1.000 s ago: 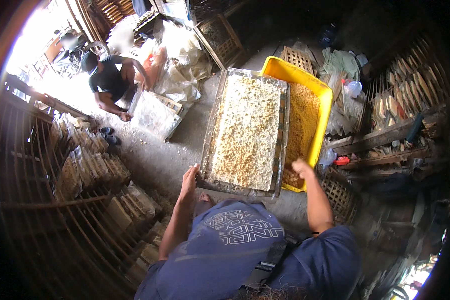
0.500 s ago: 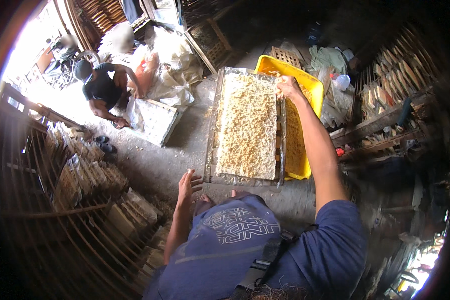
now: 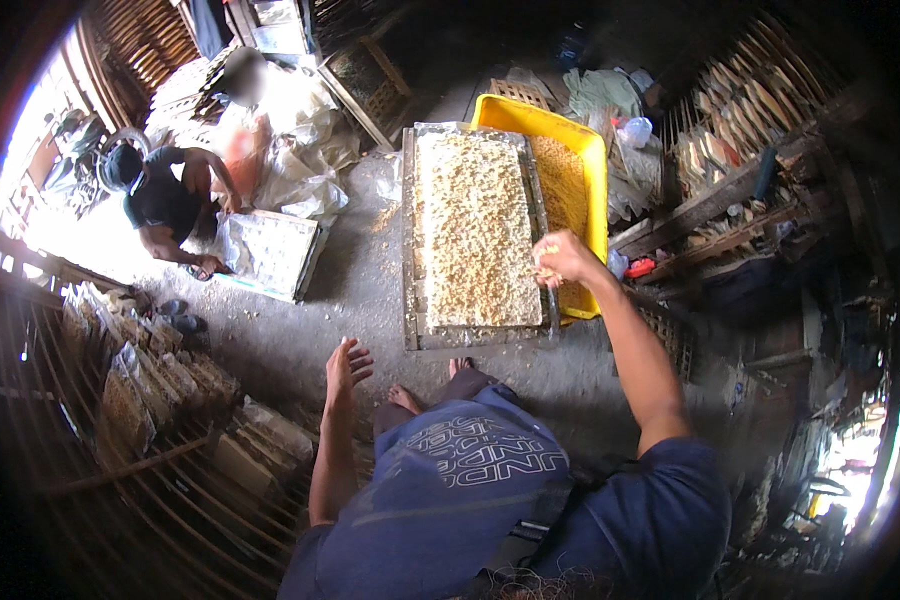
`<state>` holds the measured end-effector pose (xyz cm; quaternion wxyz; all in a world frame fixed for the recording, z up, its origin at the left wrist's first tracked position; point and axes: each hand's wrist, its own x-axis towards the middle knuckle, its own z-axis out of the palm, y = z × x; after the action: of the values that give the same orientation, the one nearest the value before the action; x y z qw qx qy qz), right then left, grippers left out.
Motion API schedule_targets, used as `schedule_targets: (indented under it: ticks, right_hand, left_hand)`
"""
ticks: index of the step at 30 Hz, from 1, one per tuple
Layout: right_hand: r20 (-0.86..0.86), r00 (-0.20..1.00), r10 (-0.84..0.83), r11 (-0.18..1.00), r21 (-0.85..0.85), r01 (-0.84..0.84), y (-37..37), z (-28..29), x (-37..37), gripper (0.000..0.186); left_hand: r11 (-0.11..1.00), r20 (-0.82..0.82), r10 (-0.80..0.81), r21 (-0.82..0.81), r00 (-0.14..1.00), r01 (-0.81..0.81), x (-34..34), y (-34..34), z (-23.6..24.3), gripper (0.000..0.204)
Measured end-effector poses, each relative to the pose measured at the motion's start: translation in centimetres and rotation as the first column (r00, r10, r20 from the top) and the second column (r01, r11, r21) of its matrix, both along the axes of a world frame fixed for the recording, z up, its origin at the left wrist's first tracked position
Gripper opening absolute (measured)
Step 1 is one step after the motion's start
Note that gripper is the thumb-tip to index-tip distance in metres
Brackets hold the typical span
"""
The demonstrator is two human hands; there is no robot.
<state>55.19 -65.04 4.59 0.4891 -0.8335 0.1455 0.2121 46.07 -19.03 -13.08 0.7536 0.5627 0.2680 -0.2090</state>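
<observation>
At the near right corner of a dark-framed tray, my right hand (image 3: 566,258) is curled round a handful of pale yellow soybeans, some showing at the fingertips. On the tray (image 3: 410,235) lies a white rectangular slab or sheet, covered with loose, crumbly soybeans (image 3: 478,225). A yellow tub (image 3: 596,190) stands against the tray's right side, with a mass of the same soybeans (image 3: 560,175) inside. My left hand (image 3: 346,368) hangs in the air short of the tray's near left corner, fingers apart and holding nothing.
To the left, a co-worker (image 3: 170,195) crouches over a plastic-covered tray (image 3: 270,250). Slatted racks with packed slabs (image 3: 160,385) line the left, and another rack (image 3: 735,120) stands at the right. Plastic sheeting (image 3: 305,115) heaps at the back. Sandals (image 3: 182,318) lie on the floor.
My right hand has come nearer along the tray's right side, from its far corner to its near corner. The view has shifted, and my left hand stays open.
</observation>
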Motion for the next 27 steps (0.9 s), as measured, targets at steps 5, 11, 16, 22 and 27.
schedule_targets:
  ticks: [5, 11, 16, 22, 27]
  right_hand:
    - [0.433, 0.893, -0.125, 0.968, -0.146, 0.206, -4.5, 1.9, 12.8, 0.013]
    - [0.641, 0.766, 0.039, 0.826, -0.452, 0.336, -7.8, 6.1, 22.9, 0.021]
    - [0.537, 0.770, -0.345, 0.859, 0.511, 0.030, -8.3, 9.7, 18.1, 0.031]
    - [0.572, 0.764, -0.298, 0.952, 0.123, 0.280, -13.8, -6.0, 5.4, 0.080]
    - [-0.124, 0.922, -0.366, 0.929, 0.007, 0.369, -8.5, -13.6, -4.0, 0.104]
  left_hand:
    - [0.992, 0.157, -0.124, 0.056, 0.980, 0.116, 4.4, -4.0, 3.7, 0.059]
    - [0.992, 0.177, -0.127, 0.001, 0.976, 0.128, 4.0, -9.9, 5.4, 0.059]
    - [0.996, 0.165, -0.086, 0.030, 0.983, 0.082, 3.3, -11.2, 4.6, 0.055]
    - [0.988, 0.156, -0.062, 0.152, 0.986, 0.038, 6.6, -14.8, 3.9, 0.050]
    - [0.925, 0.155, 0.082, 0.357, 0.984, -0.133, 8.8, -18.1, 2.0, 0.051]
